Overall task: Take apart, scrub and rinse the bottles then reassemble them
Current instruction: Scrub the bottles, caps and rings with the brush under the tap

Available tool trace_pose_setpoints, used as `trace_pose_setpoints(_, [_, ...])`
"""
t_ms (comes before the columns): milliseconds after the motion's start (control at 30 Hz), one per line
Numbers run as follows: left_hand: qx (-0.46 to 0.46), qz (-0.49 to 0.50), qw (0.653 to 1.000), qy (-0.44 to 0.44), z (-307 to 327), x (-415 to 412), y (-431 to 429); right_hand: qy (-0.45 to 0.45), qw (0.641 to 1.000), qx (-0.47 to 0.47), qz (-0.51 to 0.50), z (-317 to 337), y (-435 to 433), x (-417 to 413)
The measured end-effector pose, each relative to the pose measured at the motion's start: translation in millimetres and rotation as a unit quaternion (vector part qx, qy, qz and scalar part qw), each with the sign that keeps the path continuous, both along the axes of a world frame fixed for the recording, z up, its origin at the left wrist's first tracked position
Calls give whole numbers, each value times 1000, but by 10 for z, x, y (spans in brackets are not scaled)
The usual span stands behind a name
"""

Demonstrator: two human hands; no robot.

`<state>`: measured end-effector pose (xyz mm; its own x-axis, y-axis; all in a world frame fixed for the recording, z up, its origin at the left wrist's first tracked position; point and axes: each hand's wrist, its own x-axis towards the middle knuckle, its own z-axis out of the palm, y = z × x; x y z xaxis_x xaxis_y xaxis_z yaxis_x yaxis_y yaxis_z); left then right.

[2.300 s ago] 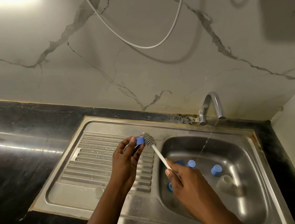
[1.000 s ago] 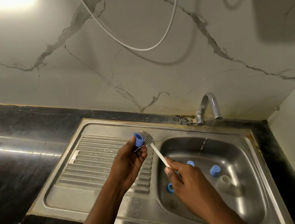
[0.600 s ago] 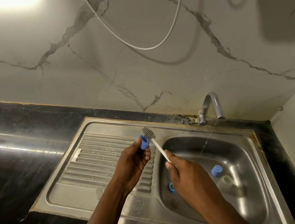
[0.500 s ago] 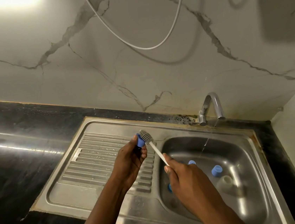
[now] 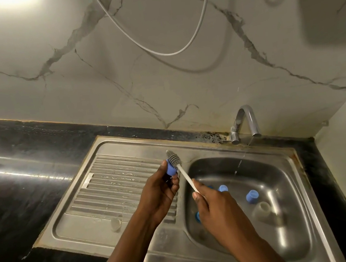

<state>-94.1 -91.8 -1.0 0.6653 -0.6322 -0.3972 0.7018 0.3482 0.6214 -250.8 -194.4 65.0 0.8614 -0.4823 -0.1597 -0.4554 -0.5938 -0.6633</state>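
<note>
- A person's left hand (image 5: 160, 194) pinches a small blue cap (image 5: 170, 170) between thumb and fingertips. It holds the cap just left of the sink basin (image 5: 291, 231), above the ribbed drainboard (image 5: 117, 180).
- The right hand (image 5: 217, 209), over the basin's near-left corner, grips the white handle of a bottle brush (image 5: 174, 158). The brush's grey bristle head touches the cap.
- Several loose blue parts (image 5: 251, 196) and a clear bottle piece (image 5: 263, 209) lie inside the basin, so reassembly looks some way off.
- The cap is small, probably wet, and held only at the fingertips. A hard stroke of the brush could flick it free, into the basin or across the drainboard.
- A thin stream falls from the tap (image 5: 244, 122) at the basin's back rim. It may nudge the loose parts about.
- No brand, label or writing can be read on any item.
</note>
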Motion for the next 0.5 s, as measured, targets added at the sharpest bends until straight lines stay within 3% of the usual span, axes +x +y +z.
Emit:
trace_pose_setpoints(200, [2, -29, 1000, -8, -1, 1, 28, -26, 999, 0, 22, -1, -50, 104])
trace_pose_setpoints(500, [7, 49, 999, -19, 79, 156, 56, -10, 999, -5, 42, 61, 1, -7])
